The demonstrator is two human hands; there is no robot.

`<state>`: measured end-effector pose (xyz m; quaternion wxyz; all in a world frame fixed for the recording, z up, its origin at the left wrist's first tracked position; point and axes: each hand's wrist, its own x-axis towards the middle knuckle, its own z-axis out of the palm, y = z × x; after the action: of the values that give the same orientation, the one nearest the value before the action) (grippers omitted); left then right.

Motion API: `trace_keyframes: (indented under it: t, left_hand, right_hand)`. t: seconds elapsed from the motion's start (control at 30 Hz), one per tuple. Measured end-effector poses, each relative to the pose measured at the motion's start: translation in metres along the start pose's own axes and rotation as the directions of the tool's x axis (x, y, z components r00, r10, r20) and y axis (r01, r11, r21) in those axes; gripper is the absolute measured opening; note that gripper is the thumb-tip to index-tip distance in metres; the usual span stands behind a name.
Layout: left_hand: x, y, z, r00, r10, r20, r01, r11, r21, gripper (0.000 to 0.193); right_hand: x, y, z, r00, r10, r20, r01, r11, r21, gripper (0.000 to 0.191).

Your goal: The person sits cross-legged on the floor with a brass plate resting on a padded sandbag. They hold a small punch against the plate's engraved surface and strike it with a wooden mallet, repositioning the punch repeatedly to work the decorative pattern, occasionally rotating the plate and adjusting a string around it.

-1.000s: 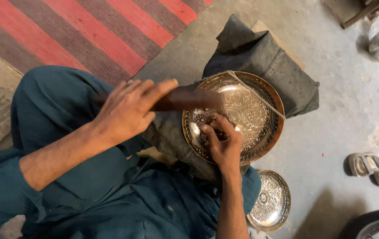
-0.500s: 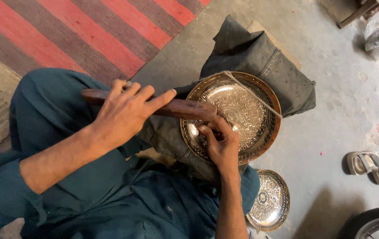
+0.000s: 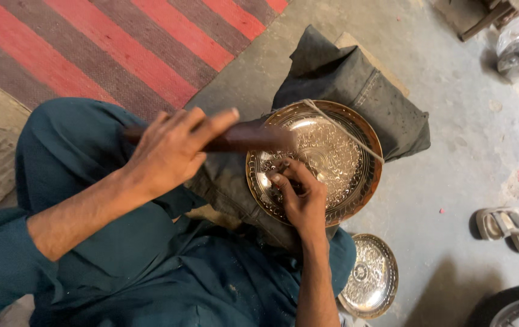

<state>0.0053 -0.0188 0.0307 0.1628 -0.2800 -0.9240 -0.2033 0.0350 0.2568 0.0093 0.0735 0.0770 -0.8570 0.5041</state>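
A round brass plate (image 3: pixel 344 151) with fine engraved patterns lies on a dark folded cloth (image 3: pixel 344 72) in front of my knees. A thin string (image 3: pixel 347 130) runs across the plate's upper right. My right hand (image 3: pixel 300 197) rests on the plate and pinches a small metal tool (image 3: pixel 280 168), tip down on the engraved surface. My left hand (image 3: pixel 171 151) grips a dark wooden stick (image 3: pixel 247 138) held level, its blurred end just above the tool.
A smaller engraved metal dish (image 3: pixel 370 278) lies on the concrete floor by my right elbow. A pair of sandals (image 3: pixel 514 227) sits at the right, a tyre (image 3: pixel 508 309) at the bottom right corner. A red striped mat (image 3: pixel 90 48) covers the upper left.
The wooden stick drew back to the left half a second ago, then swung right again onto the tool. My right hand stayed on the plate.
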Motion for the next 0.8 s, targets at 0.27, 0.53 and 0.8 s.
trace_keyframes:
  t: [0.27, 0.53, 0.8]
  left_hand:
    - [-0.001, 0.004, -0.018, 0.975, -0.164, 0.149, 0.188, 0.969, -0.160, 0.079]
    - [0.004, 0.017, -0.022, 0.950, -0.142, 0.279, 0.242, 0.897, -0.369, 0.079]
    - [0.025, 0.013, -0.024, 0.968, -0.044, 0.245, 0.076, 0.989, -0.124, 0.082]
  right_hand:
    - [-0.007, 0.010, -0.003, 0.997, 0.000, -0.073, 0.009, 0.992, 0.126, 0.027]
    - [-0.019, 0.010, 0.004, 0.988, 0.051, -0.148, -0.033, 0.993, 0.117, 0.027]
    - [-0.019, 0.006, 0.009, 0.976, 0.017, -0.219, -0.015, 1.000, 0.008, 0.028]
